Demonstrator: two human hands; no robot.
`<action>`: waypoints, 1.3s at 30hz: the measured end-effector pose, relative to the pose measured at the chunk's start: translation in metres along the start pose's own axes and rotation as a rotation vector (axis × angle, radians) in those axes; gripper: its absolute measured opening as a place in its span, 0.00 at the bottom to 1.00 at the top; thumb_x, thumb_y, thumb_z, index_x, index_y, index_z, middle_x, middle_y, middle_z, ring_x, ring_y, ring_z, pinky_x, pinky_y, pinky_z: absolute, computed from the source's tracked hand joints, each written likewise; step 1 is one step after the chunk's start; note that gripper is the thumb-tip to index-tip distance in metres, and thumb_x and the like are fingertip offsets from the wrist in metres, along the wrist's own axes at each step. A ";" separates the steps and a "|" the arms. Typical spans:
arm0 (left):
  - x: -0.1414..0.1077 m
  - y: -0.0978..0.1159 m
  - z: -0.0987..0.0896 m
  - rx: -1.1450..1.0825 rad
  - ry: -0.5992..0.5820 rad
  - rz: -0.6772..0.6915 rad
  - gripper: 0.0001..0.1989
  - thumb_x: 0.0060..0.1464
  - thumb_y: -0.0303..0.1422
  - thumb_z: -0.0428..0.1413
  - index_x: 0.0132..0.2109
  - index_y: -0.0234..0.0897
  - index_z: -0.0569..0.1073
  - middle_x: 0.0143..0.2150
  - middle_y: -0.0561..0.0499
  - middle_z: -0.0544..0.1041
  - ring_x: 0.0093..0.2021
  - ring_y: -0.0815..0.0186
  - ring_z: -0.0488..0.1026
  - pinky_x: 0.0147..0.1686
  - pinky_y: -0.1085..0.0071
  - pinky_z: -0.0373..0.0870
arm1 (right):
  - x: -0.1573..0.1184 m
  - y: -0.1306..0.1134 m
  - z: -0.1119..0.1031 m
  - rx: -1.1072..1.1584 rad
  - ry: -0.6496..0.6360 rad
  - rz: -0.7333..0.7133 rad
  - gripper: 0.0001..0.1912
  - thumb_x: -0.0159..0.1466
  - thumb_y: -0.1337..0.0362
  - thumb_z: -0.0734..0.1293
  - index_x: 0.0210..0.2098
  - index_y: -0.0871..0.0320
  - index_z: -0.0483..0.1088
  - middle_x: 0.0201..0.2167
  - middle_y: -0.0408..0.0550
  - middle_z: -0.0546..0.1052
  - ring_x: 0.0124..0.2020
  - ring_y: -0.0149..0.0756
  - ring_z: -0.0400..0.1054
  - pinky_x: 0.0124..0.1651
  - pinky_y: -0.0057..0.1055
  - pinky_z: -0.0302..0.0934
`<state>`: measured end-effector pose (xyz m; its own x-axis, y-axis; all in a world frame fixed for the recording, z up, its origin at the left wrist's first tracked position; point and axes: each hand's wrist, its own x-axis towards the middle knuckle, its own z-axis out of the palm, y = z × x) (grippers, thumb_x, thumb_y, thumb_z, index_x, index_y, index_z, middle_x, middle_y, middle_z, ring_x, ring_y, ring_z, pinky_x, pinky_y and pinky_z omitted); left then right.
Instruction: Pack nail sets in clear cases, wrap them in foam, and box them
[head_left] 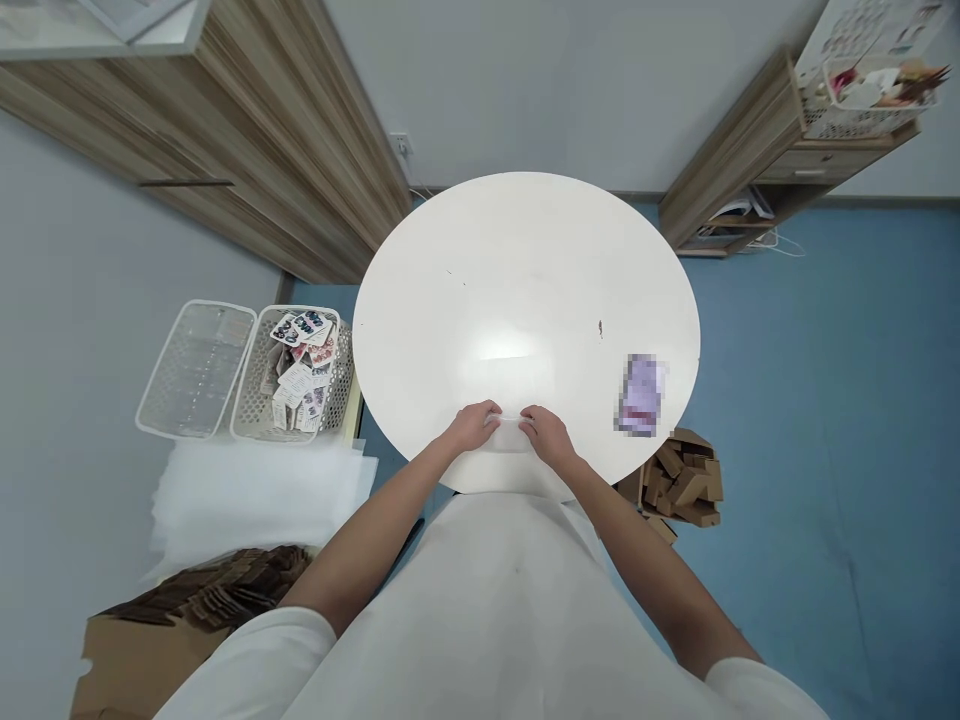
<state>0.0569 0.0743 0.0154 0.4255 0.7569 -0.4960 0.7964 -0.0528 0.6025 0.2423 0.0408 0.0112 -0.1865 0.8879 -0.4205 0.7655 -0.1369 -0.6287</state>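
Note:
At the near edge of the round white table (525,240), a small translucent white sheet or packet (508,436) lies between my two hands. My left hand (474,426) pinches its left top corner with fingers closed. On the other side, my right hand (546,434) pinches the right top corner. The piece's upper edge looks folded or raised between my fingertips. A blurred purple item (640,396) lies on the table to the right.
White basket (345,375) of printed cards at left, beside an empty-looking basket (196,370). Translucent sheets (255,500) and a carton (135,665) of folded brown cardboard stand below. Small brown boxes (686,480) are at the table's lower right; cabinets (300,130) stand behind.

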 end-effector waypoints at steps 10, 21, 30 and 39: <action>-0.004 0.001 0.006 0.191 -0.025 -0.190 0.12 0.53 0.32 0.45 0.42 0.40 0.68 0.46 0.47 0.70 0.48 0.56 0.64 0.43 0.57 0.60 | 0.017 0.003 0.013 -0.053 -0.072 -0.032 0.09 0.61 0.65 0.57 0.38 0.55 0.67 0.39 0.45 0.71 0.41 0.33 0.63 0.42 0.30 0.55; -0.026 0.010 0.021 0.499 0.239 0.083 0.20 0.52 0.30 0.47 0.53 0.41 0.61 0.54 0.44 0.63 0.52 0.56 0.58 0.48 0.59 0.52 | 0.016 -0.005 0.019 -0.257 0.060 -0.029 0.09 0.61 0.63 0.59 0.35 0.52 0.71 0.40 0.47 0.68 0.44 0.37 0.59 0.48 0.38 0.45; -0.038 0.004 0.045 0.545 0.103 0.205 0.36 0.39 0.38 0.58 0.56 0.35 0.55 0.50 0.41 0.64 0.50 0.53 0.60 0.53 0.56 0.46 | -0.004 -0.012 0.026 -0.374 0.047 -0.027 0.12 0.62 0.63 0.57 0.40 0.51 0.69 0.39 0.47 0.71 0.42 0.36 0.62 0.48 0.39 0.45; -0.052 -0.010 0.037 0.531 0.086 0.289 0.30 0.38 0.33 0.57 0.52 0.36 0.60 0.49 0.42 0.65 0.50 0.54 0.60 0.52 0.56 0.49 | -0.054 -0.016 0.047 -0.560 0.049 -0.348 0.35 0.55 0.50 0.63 0.57 0.59 0.52 0.58 0.57 0.58 0.58 0.47 0.48 0.56 0.46 0.37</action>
<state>0.0430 0.0118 0.0120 0.6376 0.7123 -0.2932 0.7688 -0.5647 0.3001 0.2110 -0.0253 0.0136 -0.4627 0.8599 -0.2157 0.8726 0.3990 -0.2816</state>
